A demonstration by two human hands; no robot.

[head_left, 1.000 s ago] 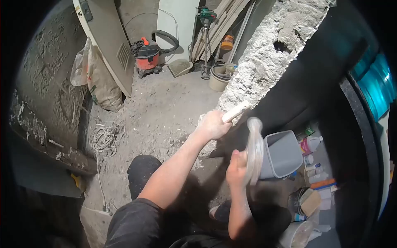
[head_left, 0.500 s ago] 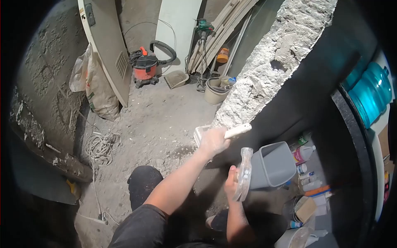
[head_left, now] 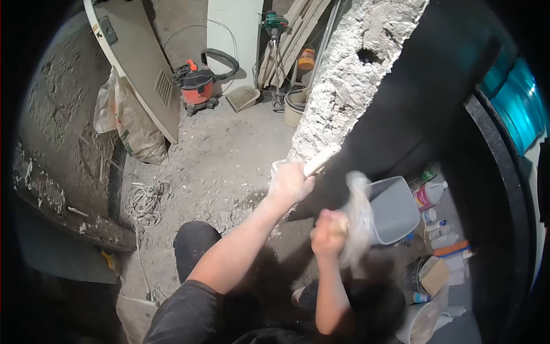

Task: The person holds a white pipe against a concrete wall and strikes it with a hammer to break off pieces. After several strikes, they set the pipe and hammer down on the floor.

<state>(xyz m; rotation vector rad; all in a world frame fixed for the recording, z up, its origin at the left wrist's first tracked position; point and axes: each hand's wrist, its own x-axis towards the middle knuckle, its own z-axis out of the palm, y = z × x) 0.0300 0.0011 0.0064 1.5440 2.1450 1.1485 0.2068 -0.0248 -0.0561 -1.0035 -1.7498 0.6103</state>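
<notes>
My left hand (head_left: 289,182) is closed round a pale, dusty tool with a straight handle (head_left: 322,159); its far end is hidden by my hand and cannot be made out. The tool lies at the lower end of a rough, chipped wall edge (head_left: 338,97). Lower and to the right, my right hand (head_left: 329,234) grips a hammer (head_left: 358,221), its dusty head smeared by motion. The hammer is apart from the pale tool and passes in front of the grey bin (head_left: 395,212).
Bottles (head_left: 431,195) and containers stand along the right side. On the dusty floor lie a coiled cable (head_left: 148,203) and rubble. A red vacuum cleaner (head_left: 197,92), a dustpan (head_left: 242,98), a bucket (head_left: 293,114) and a sack (head_left: 137,129) are farther back.
The hammer in my right hand has swung slightly up and to the right and is now blurred. My left hand keeps its hold on the pale tool. The view has shifted a little.
</notes>
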